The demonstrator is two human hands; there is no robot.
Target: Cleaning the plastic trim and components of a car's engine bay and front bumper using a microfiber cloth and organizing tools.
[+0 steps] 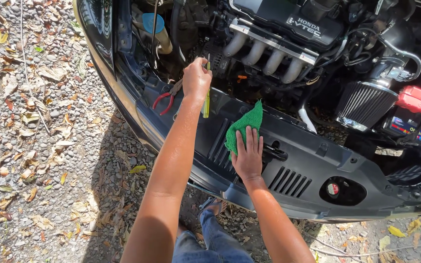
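Dipstick [206, 95], thin w/ a yellow-green grip, hangs upright from the left hand [197, 78], just above the black radiator cover [317, 160] at the front of the open engine bay. That hand is closed in a fist round the stick's upper part; the metal tip pokes up a bit past the knuckles and the yellow end dangles below, in front of the cover's left portion. Right hand [248, 158] lies flat, fingers spread and open, pressing a green cloth [242, 125] onto the cover's top, near its middle; it grips nothing, just pins the rag down.

Progress, as I read it: stick looks to be out of its tube and free in the air, so the pull-out part seems done. Cloth is not touching the stick yet, they're apart, so the wipe looks not yet done, and any reading or re-seating would be left too. Can't tell from here whether there's oil on the blade, too thin to see.

Other bits, all rel. to the cover: red-handled pliers [168, 100] rest at its left end, just beside the left wrist. Behind it, further into the bay, sit the silver intake runners [264, 56], a blue cap [153, 23] on a white filler neck to the left rear, a cone air filter [365, 103] to the right rear, and a red battery terminal cover [418, 99] past that. Below the cover, gravel w/ dry leaves [35, 146] and the person's jeans.
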